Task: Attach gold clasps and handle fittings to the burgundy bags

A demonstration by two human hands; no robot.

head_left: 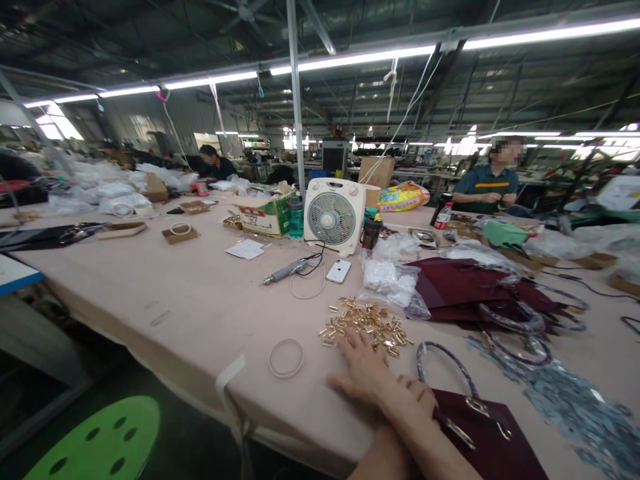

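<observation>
My right hand [361, 368] lies flat on the table, fingers stretched out and touching the near edge of a pile of small gold metal fittings [367, 323]. It holds nothing. My left hand [419, 392] shows only partly behind my right forearm, with its fingers curled at the top edge of a maroon handbag [493, 443]. The bag's wrapped handle [445, 363] arches above that hand. A thin white ring [286, 357] lies left of my right hand.
More maroon bags [480, 290], clear packets [390, 277] and blue-grey film scraps [565, 400] lie to the right. Behind the fittings are a white desk fan [334, 217], a phone [339, 271], a pen-like power tool [286, 271] and a carton [265, 215]. People sit at the far side. A green stool [97, 443] stands below left.
</observation>
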